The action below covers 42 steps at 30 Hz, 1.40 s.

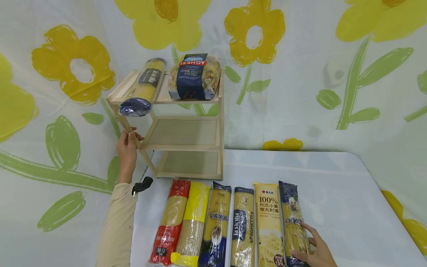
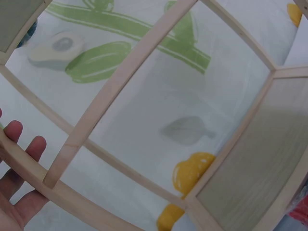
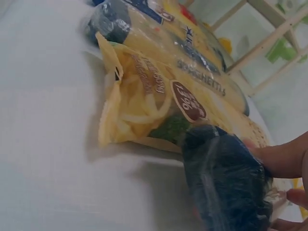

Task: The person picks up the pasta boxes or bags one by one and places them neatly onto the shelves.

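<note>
My left hand [image 1: 127, 148] grips the left front post of a wooden three-tier shelf [image 1: 180, 147]; in the left wrist view its fingers [image 2: 36, 147] wrap the light wood. At the right end of a row of pasta packs, my right hand [image 1: 319, 249] holds a spaghetti pack [image 1: 293, 218] with dark blue ends, thumb on one side and fingers on the other. The right wrist view shows that pack's crinkled blue end [image 3: 226, 178] close beside a cream-yellow pasta pack [image 3: 144, 96]. On the top tier lie another spaghetti pack [image 1: 146, 83] and a bulky Agnesi pasta bag [image 1: 195, 78].
Left of the held pack lie a cream-yellow pack [image 1: 268, 222], a la sicilia pack [image 1: 243, 226], a blue-ended pack [image 1: 216, 222], a yellow pack [image 1: 195, 222] and a red pack [image 1: 171, 218]. The white table [image 1: 350, 215] extends right, with flowered cloth [image 1: 300, 74] behind.
</note>
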{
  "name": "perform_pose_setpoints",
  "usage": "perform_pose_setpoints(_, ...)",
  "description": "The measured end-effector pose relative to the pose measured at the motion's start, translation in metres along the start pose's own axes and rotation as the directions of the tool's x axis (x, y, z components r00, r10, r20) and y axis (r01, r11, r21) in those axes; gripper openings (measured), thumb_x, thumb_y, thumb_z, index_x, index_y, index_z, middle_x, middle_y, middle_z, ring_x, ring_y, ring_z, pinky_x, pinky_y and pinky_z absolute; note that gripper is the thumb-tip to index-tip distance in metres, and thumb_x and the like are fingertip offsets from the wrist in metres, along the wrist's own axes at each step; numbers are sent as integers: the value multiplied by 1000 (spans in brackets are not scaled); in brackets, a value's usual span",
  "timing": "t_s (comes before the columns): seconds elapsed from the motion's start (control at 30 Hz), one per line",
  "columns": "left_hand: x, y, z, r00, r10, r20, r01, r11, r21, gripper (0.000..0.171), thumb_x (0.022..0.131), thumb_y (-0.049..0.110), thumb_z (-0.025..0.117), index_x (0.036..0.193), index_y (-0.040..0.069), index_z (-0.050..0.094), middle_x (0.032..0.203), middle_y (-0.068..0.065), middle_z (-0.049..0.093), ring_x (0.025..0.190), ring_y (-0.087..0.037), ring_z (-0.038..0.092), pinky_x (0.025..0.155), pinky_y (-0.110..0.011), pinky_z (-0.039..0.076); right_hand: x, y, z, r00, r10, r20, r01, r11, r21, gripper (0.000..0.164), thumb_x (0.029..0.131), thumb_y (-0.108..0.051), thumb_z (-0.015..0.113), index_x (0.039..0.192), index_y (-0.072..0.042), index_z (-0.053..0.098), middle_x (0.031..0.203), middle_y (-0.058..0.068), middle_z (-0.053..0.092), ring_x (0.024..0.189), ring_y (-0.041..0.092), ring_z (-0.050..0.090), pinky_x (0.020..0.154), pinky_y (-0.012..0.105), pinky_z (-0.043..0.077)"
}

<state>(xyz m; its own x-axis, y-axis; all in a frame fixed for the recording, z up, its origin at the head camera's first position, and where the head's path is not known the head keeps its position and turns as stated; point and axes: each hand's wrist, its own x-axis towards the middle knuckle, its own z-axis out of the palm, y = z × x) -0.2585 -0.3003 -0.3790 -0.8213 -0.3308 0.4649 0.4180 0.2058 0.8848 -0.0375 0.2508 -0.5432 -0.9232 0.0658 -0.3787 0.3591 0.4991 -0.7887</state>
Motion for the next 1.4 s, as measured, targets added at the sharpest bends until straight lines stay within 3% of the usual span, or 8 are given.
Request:
perform_pose_setpoints(0.17,-1,-1,-1,1000,11,1,-11,1000,-2,22,101,17,42,112,8,60,92,-22,57,84,-24,64,75,-29,44,-9,-9,2,997,22,-71,-18,999,51,89,74,-25,81,142,-1,29,132,37,41,94,42,62,65,44,53)
perform_pose_setpoints(0.43,0,-2,-3,1000,21,8,-21,1000,13,23,101,19,42,112,8,60,91,-20,58,82,-20,65,71,-27,42,-19,-28,-10,995,53,-79,-46,996,81,90,75,-31,80,145,-6,29,142,37,28,112,47,53,73,48,53)
perform_pose_setpoints(0.67,-1,-1,-3,1000,4,6,-4,1000,4,23,101,18,42,112,9,60,93,-24,56,82,-18,64,71,-28,41,-33,-46,-16,996,3,-90,3,998,64,83,81,-30,75,146,-7,29,146,31,24,123,51,41,80,50,51)
perform_pose_setpoints(0.87,-1,0,-2,1000,8,12,-8,1000,-13,23,101,16,42,112,8,60,93,-25,55,82,-20,64,72,-28,42,-46,-59,-10,984,-108,-139,124,985,117,73,82,-20,75,143,-8,36,143,27,35,115,43,53,72,39,54)
perform_pose_setpoints(1.03,-1,-1,-2,1000,7,14,-7,1000,-5,23,101,17,42,112,8,60,91,-23,56,83,-19,64,72,-27,42,-56,-69,-2,969,-178,-170,206,965,164,67,81,-13,75,139,-9,44,132,-6,51,101,11,64,66,32,54)
perform_pose_setpoints(1.1,-2,-1,-2,1000,6,16,-6,1000,0,23,101,18,42,112,8,60,92,-22,57,83,-19,64,72,-28,42,-59,-73,0,970,-188,-157,215,960,180,67,79,-14,76,139,-10,46,125,-19,50,103,12,63,70,37,54)
perform_pose_setpoints(1.27,-2,0,-2,1000,10,19,-10,1000,16,24,102,18,41,113,8,60,93,-22,56,85,-22,64,71,-30,40,-67,-82,5,968,-232,-97,247,945,213,68,78,-14,77,139,-11,46,126,-19,50,111,25,59,78,46,52)
perform_pose_setpoints(1.4,-2,0,-3,1000,13,23,-14,1000,13,25,102,19,41,114,7,59,95,-25,55,86,-25,63,72,-30,40,-72,-90,8,958,-284,-49,287,926,246,63,83,-8,72,140,-9,45,129,-17,51,109,8,59,78,40,53)
